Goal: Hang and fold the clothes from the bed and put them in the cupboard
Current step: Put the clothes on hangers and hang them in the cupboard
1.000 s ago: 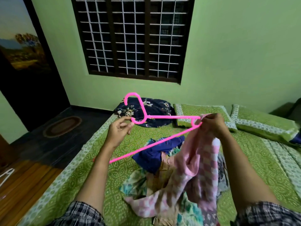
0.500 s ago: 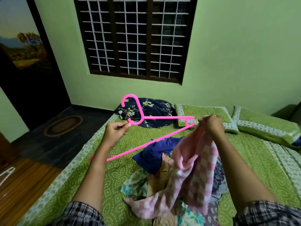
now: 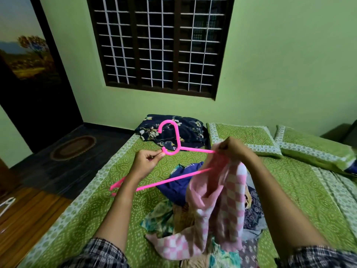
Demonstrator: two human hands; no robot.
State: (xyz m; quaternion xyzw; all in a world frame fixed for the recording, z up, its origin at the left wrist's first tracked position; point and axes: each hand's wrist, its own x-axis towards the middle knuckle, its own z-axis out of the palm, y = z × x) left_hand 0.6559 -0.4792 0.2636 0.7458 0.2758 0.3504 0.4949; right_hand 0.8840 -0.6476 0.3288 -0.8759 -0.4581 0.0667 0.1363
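Your left hand (image 3: 147, 162) pinches the pink hanger (image 3: 174, 177) at its neck, above the bed (image 3: 92, 206); your right hand (image 3: 234, 149) grips the pink checked garment (image 3: 229, 202) at the hanger's far shoulder, its tail trailing onto the clothes pile (image 3: 164, 219).

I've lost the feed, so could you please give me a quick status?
Left hand pinches pink hanger at its neck. Right hand grips pink checked garment at the hanger's far end. Clothes pile below on bed; nothing blocking.

Bright pink hanger (image 3: 173, 178), pink-and-white checked garment (image 3: 228, 206), green white-dotted bedsheet (image 3: 108, 190), navy floral pillow (image 3: 185, 130).
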